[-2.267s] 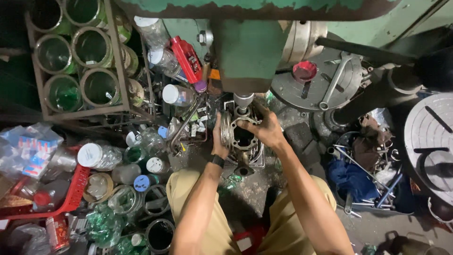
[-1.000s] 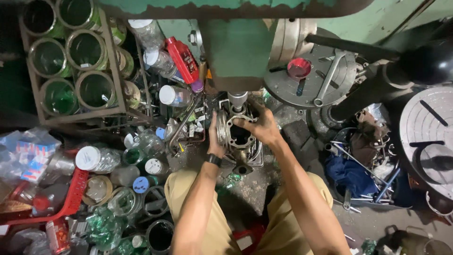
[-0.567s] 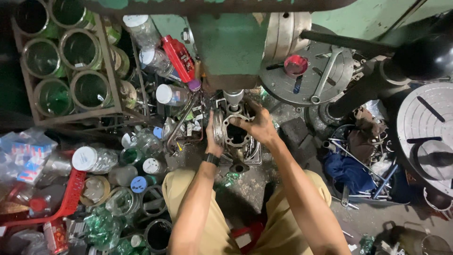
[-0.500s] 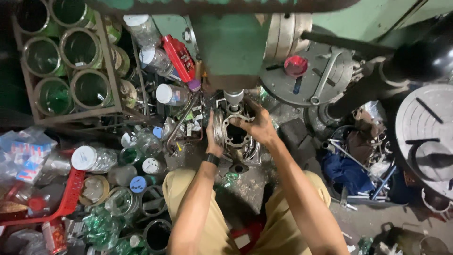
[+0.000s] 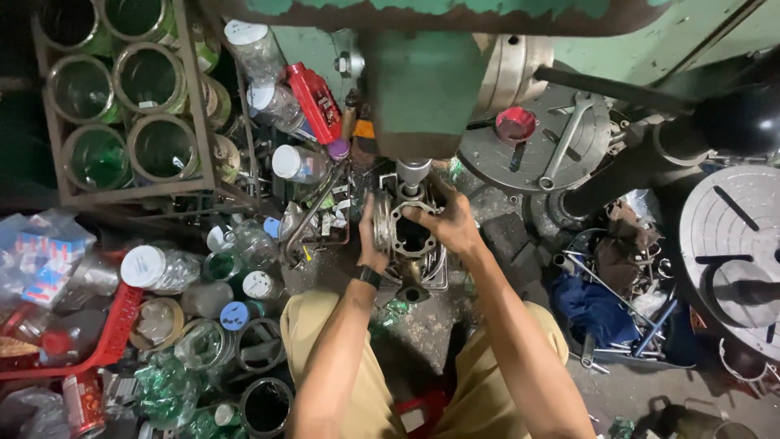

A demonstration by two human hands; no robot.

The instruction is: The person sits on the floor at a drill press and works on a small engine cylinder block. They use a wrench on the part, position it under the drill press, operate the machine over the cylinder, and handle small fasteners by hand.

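Note:
A grey metal engine cylinder block [image 5: 413,237] with a round bore stands under the spindle [image 5: 413,173] of a green machine [image 5: 422,89]. My left hand [image 5: 370,236] grips the block's left side, a dark band on the wrist. On the upper right rim of the block rests my right hand [image 5: 447,221], fingers curled over the edge. Both forearms reach up from my lap in tan trousers.
A metal rack [image 5: 122,106] of green-tinted jars stands at the upper left, a red bottle [image 5: 317,102] beside it. Plastic bottles and jars [image 5: 162,268] crowd the left floor. Round slotted metal plates [image 5: 731,244] and a wrench [image 5: 565,138] lie to the right, above blue cloth and tools [image 5: 605,305].
Both hands stay on the cylinder block with little shift; the view has drifted slightly, and my right hand has turned a little over the rim.

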